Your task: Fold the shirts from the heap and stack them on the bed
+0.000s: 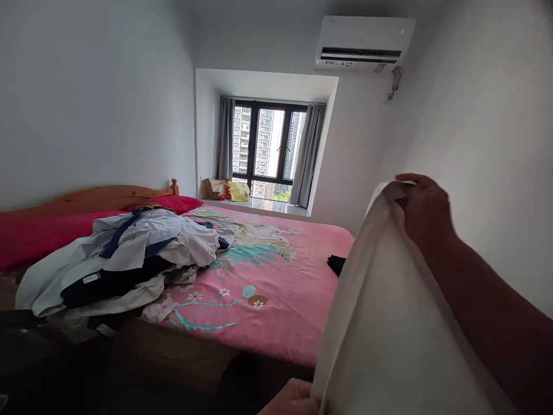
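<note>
My right hand (421,210) is raised at the right, its fingers pinched on the top edge of a white cloth (384,323) that hangs down in front of me. My left hand (294,400) shows only partly at the bottom edge, touching the cloth's lower left side; its fingers are mostly out of view. Behind the cloth lies a bed with a pink flowered sheet (276,288). A pile of white, blue and dark clothes (129,259) rests on the bed's left side.
A small dark item (336,264) lies on the sheet near the cloth. Red pillows (173,203) rest against a wooden headboard (95,199). A window (268,151) with grey curtains, bags on its sill (224,189), and an air conditioner (363,45) are at the far wall.
</note>
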